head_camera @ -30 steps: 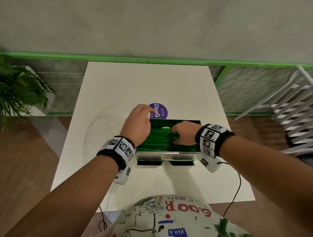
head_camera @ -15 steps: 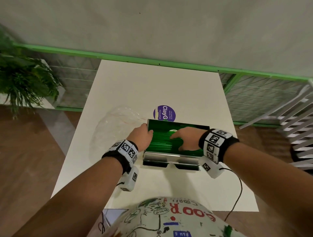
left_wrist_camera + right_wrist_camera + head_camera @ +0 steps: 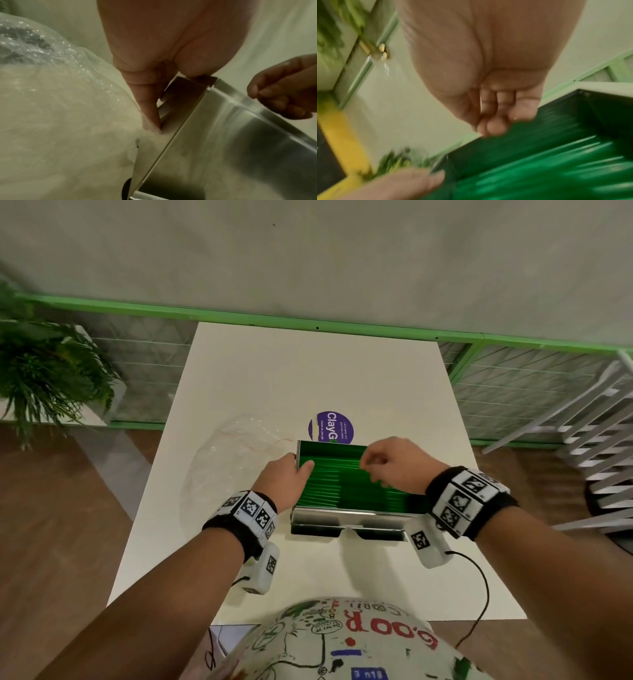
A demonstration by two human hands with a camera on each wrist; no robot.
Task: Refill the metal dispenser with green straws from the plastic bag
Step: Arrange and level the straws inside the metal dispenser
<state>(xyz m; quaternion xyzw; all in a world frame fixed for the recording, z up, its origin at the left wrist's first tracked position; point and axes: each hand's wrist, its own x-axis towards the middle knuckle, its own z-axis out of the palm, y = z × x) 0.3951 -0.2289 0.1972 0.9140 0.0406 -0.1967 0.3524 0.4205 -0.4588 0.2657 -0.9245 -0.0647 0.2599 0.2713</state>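
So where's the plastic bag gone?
In the head view the plastic bag lies flat on the white table, left of the metal dispenser, beside the left hand.

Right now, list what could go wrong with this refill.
1. The right hand hovers with curled fingers over the green straws; a snag might flick some out of the metal dispenser.
2. The left hand grips the dispenser's left wall beside the plastic bag; a shove could skew it.

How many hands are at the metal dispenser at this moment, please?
2. The left hand grips the left wall of the metal dispenser; the right hand, fingers curled, is over the green straws near the back wall.
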